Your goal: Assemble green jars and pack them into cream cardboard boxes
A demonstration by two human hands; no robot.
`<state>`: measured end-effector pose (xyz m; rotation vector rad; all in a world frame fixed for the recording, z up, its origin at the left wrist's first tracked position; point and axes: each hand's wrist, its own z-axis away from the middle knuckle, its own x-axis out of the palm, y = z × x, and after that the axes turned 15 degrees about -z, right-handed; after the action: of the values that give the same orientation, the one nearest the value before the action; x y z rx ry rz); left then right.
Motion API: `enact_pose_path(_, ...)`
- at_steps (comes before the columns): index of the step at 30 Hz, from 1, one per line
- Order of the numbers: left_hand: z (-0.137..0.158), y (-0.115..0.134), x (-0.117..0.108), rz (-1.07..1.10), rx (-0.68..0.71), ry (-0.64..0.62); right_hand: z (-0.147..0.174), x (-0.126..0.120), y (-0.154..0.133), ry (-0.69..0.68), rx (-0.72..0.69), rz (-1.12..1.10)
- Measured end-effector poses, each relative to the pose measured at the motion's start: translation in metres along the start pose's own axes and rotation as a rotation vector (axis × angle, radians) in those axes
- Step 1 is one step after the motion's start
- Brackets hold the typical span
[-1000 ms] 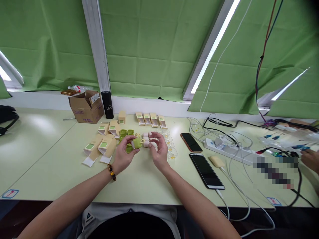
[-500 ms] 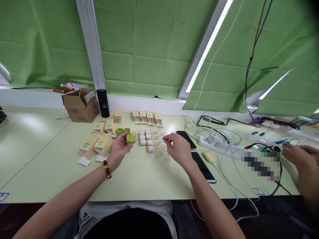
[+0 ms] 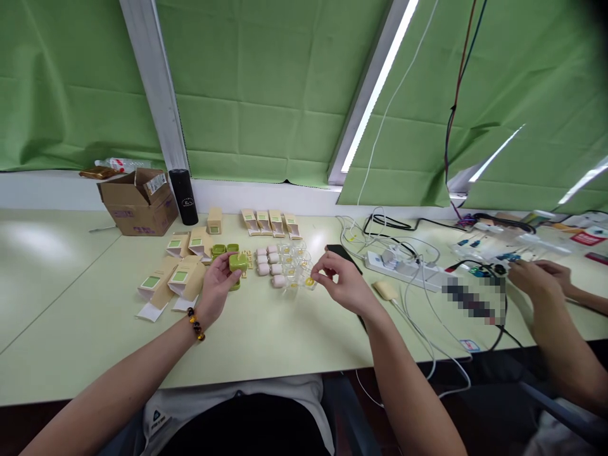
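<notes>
My left hand (image 3: 216, 288) is closed round a small glossy green square container (image 3: 238, 262), held above the table. My right hand (image 3: 342, 283) has its thumb and forefinger pinched at the edge of a clear plastic piece with a yellow mark (image 3: 306, 277). More clear pieces (image 3: 287, 251) stand beside it in rows. Left of them are several pale pink rounded blocks (image 3: 263, 268). Further green containers (image 3: 232, 248) sit behind my left hand, one partly hidden beneath it. Small gold pieces (image 3: 249, 259) lie right of the held container.
Open beige cartons (image 3: 186, 277) stand on the left, with more cartons (image 3: 277, 223) at the back. A cardboard box (image 3: 137, 209) and black bottle (image 3: 183, 196) are behind. Right are a phone (image 3: 344, 257), power strip (image 3: 403, 271), cables and another person's hands (image 3: 536, 278).
The view has turned to the right, so the table's things sit further left. My right hand has shifted a little toward me at the clear pieces. My left hand keeps the green container.
</notes>
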<state>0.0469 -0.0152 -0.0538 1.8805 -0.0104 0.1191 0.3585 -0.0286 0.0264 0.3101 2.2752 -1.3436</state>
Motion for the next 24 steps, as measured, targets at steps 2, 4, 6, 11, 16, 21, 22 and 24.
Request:
enact_pose_path(2,0.000,0.001,0.000,0.033,-0.011,-0.003,-0.012,0.009,-0.016,-0.044,-0.016,-0.175)
enact_pose_path(4,0.000,0.002,0.001,0.079,-0.018,-0.014,-0.027,0.025,-0.025,-0.067,-0.024,-0.296)
enact_pose_path(6,0.000,0.002,0.001,0.129,-0.018,-0.027,-0.043,0.046,-0.027,-0.067,-0.014,-0.373)
enact_pose_path(11,-0.002,0.001,-0.001,0.249,0.017,0.009,-0.072,0.097,-0.012,0.039,0.077,-0.664)
enact_pose_path(16,-0.007,0.000,-0.004,0.371,-0.030,0.018,-0.074,0.126,0.001,0.113,0.205,-0.928)
enact_pose_path(21,-0.005,-0.002,-0.003,0.358,-0.025,-0.029,-0.066,0.136,0.012,0.127,0.237,-1.033)
enact_pose_path(22,-0.004,-0.002,-0.002,0.342,-0.009,-0.039,-0.064,0.137,0.013,0.129,0.235,-1.044)
enact_pose_path(24,-0.003,-0.001,-0.001,0.322,0.024,-0.045,-0.062,0.140,0.016,0.122,0.219,-1.063)
